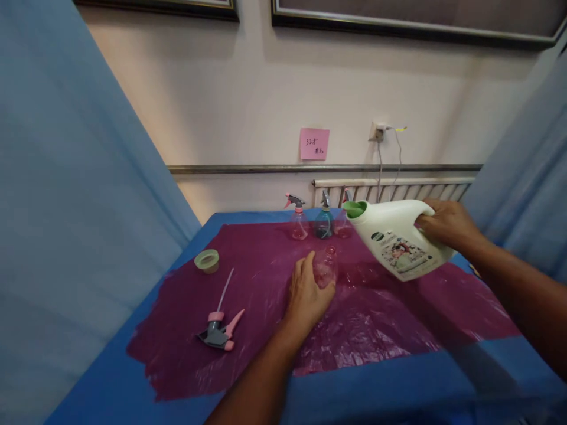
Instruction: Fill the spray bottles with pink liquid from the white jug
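My left hand (308,290) is wrapped round the side of a clear pink spray bottle (326,268) with no top on, standing on the purple plastic sheet. In my right hand (449,224) is the handle of a white jug (401,251) with a printed label. The jug is tilted to the left, its green spout (355,208) above and a little right of the bottle's neck. No stream of liquid can be made out. A grey and pink spray trigger head (217,332) with its dip tube lies on the sheet at the left.
A pale green cap (207,261) sits at the left of the purple sheet (261,348). Behind my hands stand a pink spray bottle (299,225), a blue one (323,224) and another pink one (342,225). Blue curtains (80,206) hang at both sides; a radiator (425,190) is behind.
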`<state>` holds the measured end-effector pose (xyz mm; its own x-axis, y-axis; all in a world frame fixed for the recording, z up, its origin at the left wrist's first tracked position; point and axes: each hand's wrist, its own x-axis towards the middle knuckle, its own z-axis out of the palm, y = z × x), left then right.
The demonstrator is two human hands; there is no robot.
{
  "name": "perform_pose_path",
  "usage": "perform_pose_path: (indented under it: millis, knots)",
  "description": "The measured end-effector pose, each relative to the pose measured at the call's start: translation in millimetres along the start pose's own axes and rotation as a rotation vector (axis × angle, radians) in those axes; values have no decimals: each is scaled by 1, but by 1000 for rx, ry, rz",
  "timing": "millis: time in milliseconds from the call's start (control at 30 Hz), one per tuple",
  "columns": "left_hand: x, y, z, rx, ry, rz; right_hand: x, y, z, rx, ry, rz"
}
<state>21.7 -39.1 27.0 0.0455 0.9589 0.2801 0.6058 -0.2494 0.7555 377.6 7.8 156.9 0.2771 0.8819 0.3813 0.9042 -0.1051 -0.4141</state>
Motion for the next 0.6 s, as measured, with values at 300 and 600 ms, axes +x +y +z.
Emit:
perform_pose_path:
  millis: [300,600]
  knots:
    - [7,-11,2,-26,25,-79,-17,36,70,577,186,378]
    - [6,-7,-2,-86,-12,-171,-35,55,81,684,144,525]
